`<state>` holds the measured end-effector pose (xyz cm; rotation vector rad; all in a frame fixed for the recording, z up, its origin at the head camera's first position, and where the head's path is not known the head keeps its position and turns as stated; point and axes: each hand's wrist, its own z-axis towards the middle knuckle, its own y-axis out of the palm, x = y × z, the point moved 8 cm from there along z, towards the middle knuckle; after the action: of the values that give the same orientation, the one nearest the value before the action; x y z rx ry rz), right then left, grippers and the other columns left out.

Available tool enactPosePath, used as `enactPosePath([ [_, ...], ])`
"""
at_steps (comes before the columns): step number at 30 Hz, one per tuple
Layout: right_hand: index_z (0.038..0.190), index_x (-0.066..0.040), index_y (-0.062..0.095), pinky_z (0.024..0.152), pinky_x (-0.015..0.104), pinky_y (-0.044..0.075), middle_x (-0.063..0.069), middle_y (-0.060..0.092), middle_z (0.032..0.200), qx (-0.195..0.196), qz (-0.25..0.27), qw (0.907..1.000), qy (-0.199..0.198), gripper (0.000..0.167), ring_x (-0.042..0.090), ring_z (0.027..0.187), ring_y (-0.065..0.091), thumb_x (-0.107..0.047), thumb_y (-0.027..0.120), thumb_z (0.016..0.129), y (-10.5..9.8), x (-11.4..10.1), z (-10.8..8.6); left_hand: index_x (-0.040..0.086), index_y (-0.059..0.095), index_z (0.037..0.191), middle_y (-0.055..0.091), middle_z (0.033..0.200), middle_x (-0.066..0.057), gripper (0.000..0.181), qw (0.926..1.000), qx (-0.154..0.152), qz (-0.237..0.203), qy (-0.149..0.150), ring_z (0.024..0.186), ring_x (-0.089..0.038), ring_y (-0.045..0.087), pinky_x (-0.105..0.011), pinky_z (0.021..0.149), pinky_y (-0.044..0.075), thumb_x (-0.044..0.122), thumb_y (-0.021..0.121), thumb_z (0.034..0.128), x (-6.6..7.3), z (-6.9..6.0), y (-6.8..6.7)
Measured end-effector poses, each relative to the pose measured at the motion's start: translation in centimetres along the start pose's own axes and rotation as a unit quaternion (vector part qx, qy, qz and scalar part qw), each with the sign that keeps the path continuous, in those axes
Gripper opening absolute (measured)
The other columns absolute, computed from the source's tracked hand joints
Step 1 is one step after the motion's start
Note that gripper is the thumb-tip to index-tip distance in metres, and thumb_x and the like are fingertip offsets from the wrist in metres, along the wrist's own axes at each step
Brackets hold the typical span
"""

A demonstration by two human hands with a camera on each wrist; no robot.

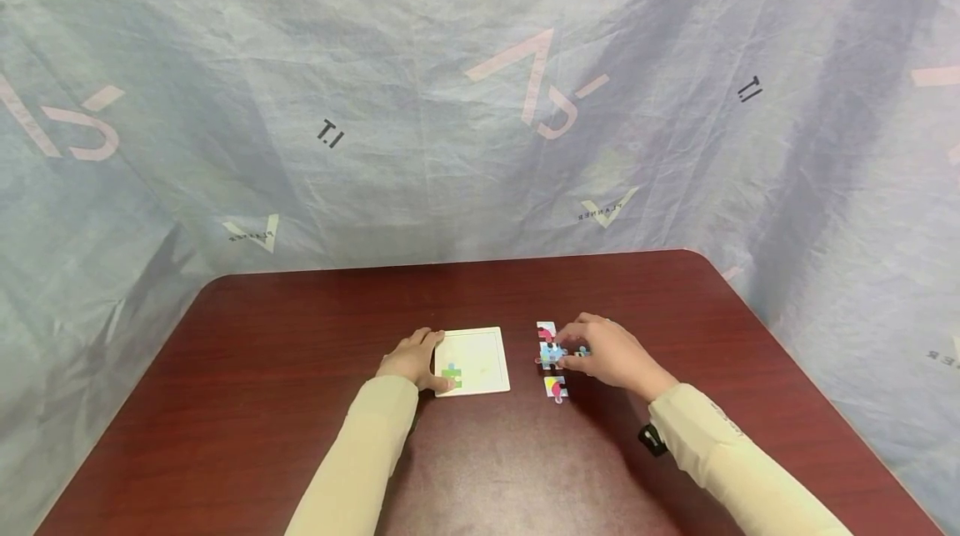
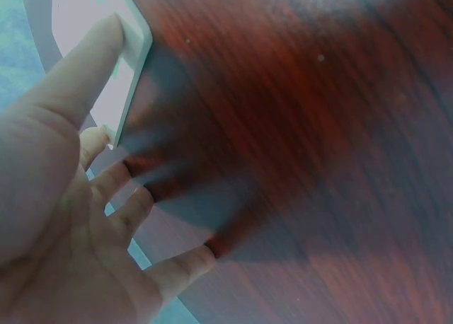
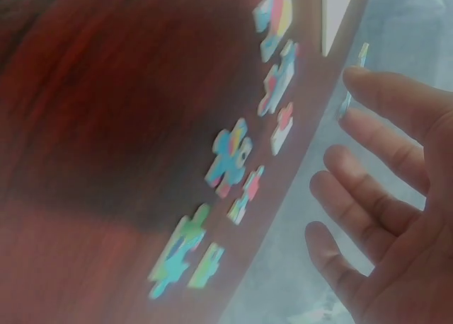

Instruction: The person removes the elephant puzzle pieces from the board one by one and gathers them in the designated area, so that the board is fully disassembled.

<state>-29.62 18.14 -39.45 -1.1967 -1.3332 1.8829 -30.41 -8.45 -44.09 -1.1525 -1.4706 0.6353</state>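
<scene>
A square white puzzle board [image 1: 487, 353] lies flat at the middle of the table, with a green puzzle piece [image 1: 452, 378] on its near left corner. My left hand [image 1: 411, 361] rests along its left side. In the left wrist view, the straight thumb [image 2: 99, 55] presses on the board, and the other fingers spread toward the table. To the right, my right hand [image 1: 611, 353] hovers above several loose pieces. Its thumb and forefinger pinch a thin puzzle piece [image 3: 363, 55], seen nearly edge-on, so its picture is hidden.
Loose pieces lie right of the board: a pink and white piece [image 1: 546, 329] farther back, a yellow and pink piece [image 1: 555, 387] nearer. The right wrist view shows a blue piece [image 3: 230, 154] and a green one [image 3: 177, 250]. Grey printed cloth [image 1: 420, 102] hangs behind the dark red table [image 1: 285, 403].
</scene>
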Motion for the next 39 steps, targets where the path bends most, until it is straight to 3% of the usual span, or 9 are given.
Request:
enactPosePath([
  [4, 0.107, -0.016, 0.077, 0.074, 0.043, 0.051, 0.005, 0.065, 0.107, 0.008, -0.011, 0.9999, -0.003, 0.023, 0.029, 0.094, 0.064, -0.022, 0.083, 0.086, -0.1, 0.7, -0.8, 0.008, 0.041, 0.154, 0.035, 0.159, -0.02, 0.082, 1.0, -0.001, 0.004, 0.003, 0.144, -0.043, 0.035, -0.068, 0.11, 0.031, 0.027, 0.083, 0.0872, 0.0, 0.1, 0.0],
  [11, 0.108, -0.016, 0.076, 0.086, 0.052, 0.053, 0.012, 0.066, 0.119, 0.004, 0.0, 1.0, 0.006, 0.022, 0.041, 0.119, 0.061, -0.02, 0.082, 0.087, 0.1, 1.8, -2.3, 0.005, 0.041, 0.154, 0.034, 0.159, -0.022, 0.082, 0.9999, -0.01, 0.003, 0.0, 0.144, -0.045, 0.034, -0.069, 0.11, 0.031, 0.024, 0.084, 0.087, 1.3, -1.4, -1.1],
  [17, 0.11, -0.015, 0.077, 0.085, 0.051, 0.053, 0.01, 0.066, 0.116, -0.003, 0.005, 0.9998, 0.02, 0.024, 0.036, 0.111, 0.063, -0.021, 0.082, 0.087, 0.5, 2.4, -3.2, 0.004, 0.041, 0.154, 0.034, 0.159, -0.022, 0.08, 1.0, -0.008, 0.001, -0.001, 0.144, -0.045, 0.034, -0.068, 0.11, 0.03, 0.022, 0.083, 0.088, 1.3, -1.3, -1.0],
  [21, 0.109, -0.016, 0.077, 0.089, 0.055, 0.052, 0.015, 0.066, 0.122, -0.005, 0.003, 0.9998, 0.021, 0.023, 0.041, 0.12, 0.06, -0.021, 0.082, 0.088, 0.7, 2.7, -3.8, 0.005, 0.041, 0.154, 0.035, 0.159, -0.021, 0.08, 1.0, -0.005, -0.003, -0.004, 0.145, -0.044, 0.034, -0.067, 0.111, 0.03, 0.023, 0.083, 0.0876, 1.2, -1.3, -1.0],
  [24, 0.107, -0.018, 0.076, 0.081, 0.047, 0.053, 0.009, 0.067, 0.114, -0.005, 0.005, 0.9999, 0.015, 0.02, 0.031, 0.102, 0.066, -0.021, 0.081, 0.088, 0.9, 3.0, -4.2, 0.006, 0.041, 0.154, 0.035, 0.159, -0.02, 0.081, 1.0, -0.003, -0.006, -0.005, 0.145, -0.043, 0.034, -0.067, 0.111, 0.03, 0.023, 0.083, 0.0874, 1.1, -1.3, -0.9],
  [28, 0.106, -0.02, 0.076, 0.072, 0.04, 0.05, 0.001, 0.064, 0.106, -0.006, 0.009, 0.9998, 0.018, 0.02, 0.017, 0.085, 0.061, -0.022, 0.082, 0.087, 1.2, 3.3, -4.6, 0.006, 0.041, 0.154, 0.034, 0.159, -0.02, 0.081, 1.0, -0.003, -0.005, -0.006, 0.145, -0.043, 0.034, -0.068, 0.111, 0.03, 0.023, 0.083, 0.0875, 0.9, -1.3, -0.8],
  [39, 0.107, -0.019, 0.076, 0.076, 0.042, 0.052, 0.001, 0.066, 0.108, -0.002, 0.003, 0.9997, 0.024, 0.022, 0.019, 0.09, 0.064, -0.024, 0.083, 0.087, 1.4, 3.6, -5.3, 0.006, 0.042, 0.154, 0.034, 0.159, -0.02, 0.081, 1.0, -0.003, -0.001, -0.009, 0.145, -0.043, 0.034, -0.068, 0.111, 0.03, 0.024, 0.084, 0.0869, 0.8, -1.2, -0.8],
])
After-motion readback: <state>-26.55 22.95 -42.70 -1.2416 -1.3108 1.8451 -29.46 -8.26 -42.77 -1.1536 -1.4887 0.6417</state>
